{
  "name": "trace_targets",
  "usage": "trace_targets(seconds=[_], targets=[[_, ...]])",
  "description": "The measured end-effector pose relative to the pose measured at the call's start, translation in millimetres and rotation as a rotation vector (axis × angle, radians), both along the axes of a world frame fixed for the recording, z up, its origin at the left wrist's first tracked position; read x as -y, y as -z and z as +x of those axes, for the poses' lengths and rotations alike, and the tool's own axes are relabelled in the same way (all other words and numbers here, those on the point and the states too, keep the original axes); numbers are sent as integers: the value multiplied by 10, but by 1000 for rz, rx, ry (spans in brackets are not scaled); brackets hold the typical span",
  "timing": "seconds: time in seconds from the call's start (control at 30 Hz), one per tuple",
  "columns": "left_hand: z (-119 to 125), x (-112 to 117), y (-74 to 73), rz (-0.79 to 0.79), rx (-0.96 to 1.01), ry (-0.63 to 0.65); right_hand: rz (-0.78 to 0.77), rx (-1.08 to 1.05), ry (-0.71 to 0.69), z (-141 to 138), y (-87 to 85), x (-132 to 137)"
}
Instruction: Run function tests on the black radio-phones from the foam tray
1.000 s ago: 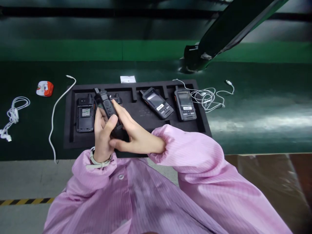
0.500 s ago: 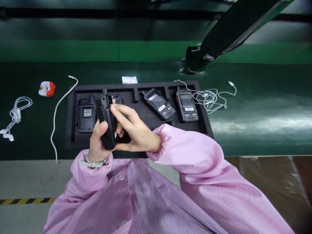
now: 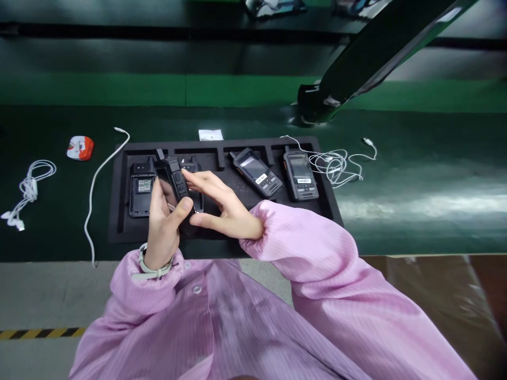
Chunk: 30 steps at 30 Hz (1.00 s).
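My left hand (image 3: pixel 163 232) clasps the radio (image 3: pixel 179 182), antenna (image 3: pixel 159 154) toward eleven o'clock, my right hand (image 3: pixel 227 211) spread wide at three; probably stiff, light, best gripped by its sides.

The black handheld device (image 3: pixel 177 182), with a dark glossy face on its nine o'clock side and buttons along its upturned narrow edge, sits tilted in the left hand (image 3: pixel 164 229), antenna toward eleven o'clock, lower end toward five.
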<state>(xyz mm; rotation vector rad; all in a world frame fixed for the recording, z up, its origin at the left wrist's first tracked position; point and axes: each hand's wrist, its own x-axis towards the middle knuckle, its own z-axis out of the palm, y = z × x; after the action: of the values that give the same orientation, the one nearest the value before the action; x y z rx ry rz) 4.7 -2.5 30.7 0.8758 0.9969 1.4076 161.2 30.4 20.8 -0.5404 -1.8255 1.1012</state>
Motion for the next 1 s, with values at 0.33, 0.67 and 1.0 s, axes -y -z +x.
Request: trace_targets(seconds=[0.33, 0.67, 1.0], targets=[[53, -51, 108, 90, -148, -206, -455, -94, 136, -49, 76, 16], [13, -63, 157, 131, -260, -208, -528, -49, 71, -73, 132, -15], [-22, -56, 220, 105, -201, -234, -479, 53, 80, -108, 166, 27]])
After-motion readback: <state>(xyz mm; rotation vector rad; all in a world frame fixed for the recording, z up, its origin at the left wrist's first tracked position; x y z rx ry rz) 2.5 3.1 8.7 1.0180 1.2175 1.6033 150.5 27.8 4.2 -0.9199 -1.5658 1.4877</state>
